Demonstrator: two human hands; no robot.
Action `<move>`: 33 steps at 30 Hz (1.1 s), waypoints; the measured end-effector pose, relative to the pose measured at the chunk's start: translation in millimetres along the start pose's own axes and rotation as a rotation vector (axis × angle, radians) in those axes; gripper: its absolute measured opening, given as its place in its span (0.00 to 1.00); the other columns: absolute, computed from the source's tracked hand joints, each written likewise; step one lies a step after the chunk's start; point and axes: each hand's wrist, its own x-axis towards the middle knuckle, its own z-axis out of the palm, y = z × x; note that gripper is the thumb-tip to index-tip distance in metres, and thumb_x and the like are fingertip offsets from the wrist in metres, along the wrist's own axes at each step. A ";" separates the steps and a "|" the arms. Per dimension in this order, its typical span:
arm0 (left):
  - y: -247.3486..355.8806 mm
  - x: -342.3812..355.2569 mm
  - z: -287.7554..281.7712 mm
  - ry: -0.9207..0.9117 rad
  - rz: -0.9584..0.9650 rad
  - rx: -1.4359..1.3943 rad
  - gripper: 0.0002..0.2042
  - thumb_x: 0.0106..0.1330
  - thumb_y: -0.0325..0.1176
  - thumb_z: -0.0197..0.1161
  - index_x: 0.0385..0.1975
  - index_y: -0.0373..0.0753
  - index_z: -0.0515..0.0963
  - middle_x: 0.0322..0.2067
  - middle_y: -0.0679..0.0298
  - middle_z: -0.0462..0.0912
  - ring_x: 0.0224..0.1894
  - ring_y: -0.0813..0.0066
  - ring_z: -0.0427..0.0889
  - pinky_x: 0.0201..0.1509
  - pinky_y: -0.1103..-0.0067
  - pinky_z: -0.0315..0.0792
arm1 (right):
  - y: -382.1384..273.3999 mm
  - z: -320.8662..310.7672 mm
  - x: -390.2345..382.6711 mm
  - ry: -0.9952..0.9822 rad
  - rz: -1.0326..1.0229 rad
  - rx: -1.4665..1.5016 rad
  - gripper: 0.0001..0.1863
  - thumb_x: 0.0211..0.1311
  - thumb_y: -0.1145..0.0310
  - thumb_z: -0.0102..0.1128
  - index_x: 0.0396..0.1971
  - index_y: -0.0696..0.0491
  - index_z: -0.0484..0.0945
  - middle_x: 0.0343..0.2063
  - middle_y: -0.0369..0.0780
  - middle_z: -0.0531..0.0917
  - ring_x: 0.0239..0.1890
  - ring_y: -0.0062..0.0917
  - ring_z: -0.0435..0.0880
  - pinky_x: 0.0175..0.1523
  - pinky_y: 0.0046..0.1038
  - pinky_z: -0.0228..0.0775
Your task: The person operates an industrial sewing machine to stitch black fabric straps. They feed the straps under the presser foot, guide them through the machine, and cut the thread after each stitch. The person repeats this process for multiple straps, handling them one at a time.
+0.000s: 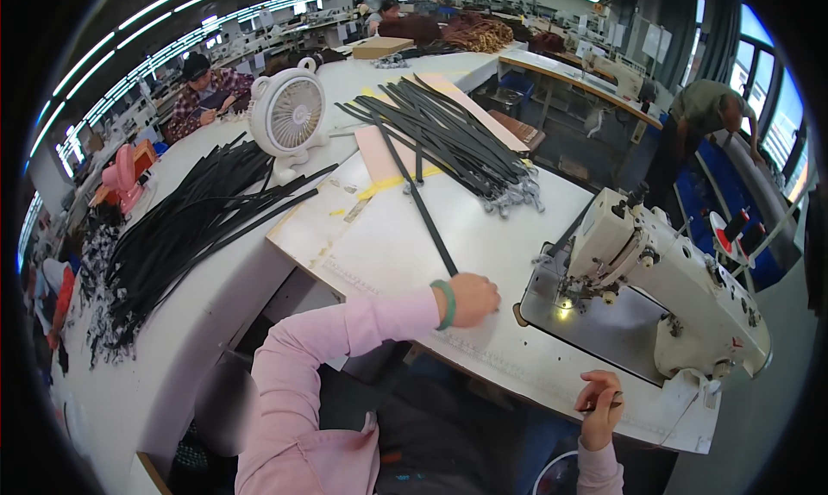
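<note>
My left hand (473, 300), in a pink sleeve with a green band at the wrist, is closed over the white sewing table (500, 236). A long black fabric strip (429, 225) runs from the far pile down to this hand and its near end is hidden there. My right hand (601, 402) is at the table's front edge with its fingers curled round a small dark tool (616, 401), mostly covered. To its upper right stands a white sewing machine (638, 262), its lamp lit beside the needle. Ahead lies a pile of black strips (457, 146) with frayed grey ends.
A second heap of black strips (185, 219) covers the left table. Behind it stand a white fan (295, 114) and a pink fan (123, 178). A cardboard box (382, 47) sits farther back. One person (203, 98) works at far left; another (711, 111) bends over at right.
</note>
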 end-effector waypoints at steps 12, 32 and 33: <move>25.9 60.2 -17.1 -0.377 0.590 -0.716 0.09 0.41 0.29 0.69 0.24 0.38 0.79 0.27 0.63 0.78 0.31 0.71 0.77 0.34 0.77 0.70 | 42.0 30.8 -80.5 -0.806 0.242 -0.009 0.13 0.61 0.63 0.52 0.35 0.58 0.75 0.28 0.41 0.81 0.28 0.25 0.80 0.37 0.22 0.70; 29.6 33.6 28.0 0.185 -0.167 0.107 0.24 0.49 0.32 0.58 0.48 0.32 0.67 0.50 0.54 0.69 0.45 0.64 0.71 0.46 0.73 0.67 | 24.8 29.4 -46.3 -0.674 0.498 0.278 0.15 0.67 0.61 0.41 0.28 0.57 0.70 0.17 0.34 0.75 0.24 0.14 0.73 0.35 0.18 0.63; 30.0 34.5 32.9 0.232 -0.196 0.240 0.22 0.49 0.31 0.58 0.46 0.31 0.68 0.48 0.54 0.71 0.42 0.65 0.71 0.43 0.73 0.68 | 23.7 27.6 -45.1 -0.638 0.511 0.268 0.15 0.67 0.61 0.41 0.28 0.57 0.71 0.17 0.34 0.76 0.24 0.14 0.73 0.35 0.18 0.62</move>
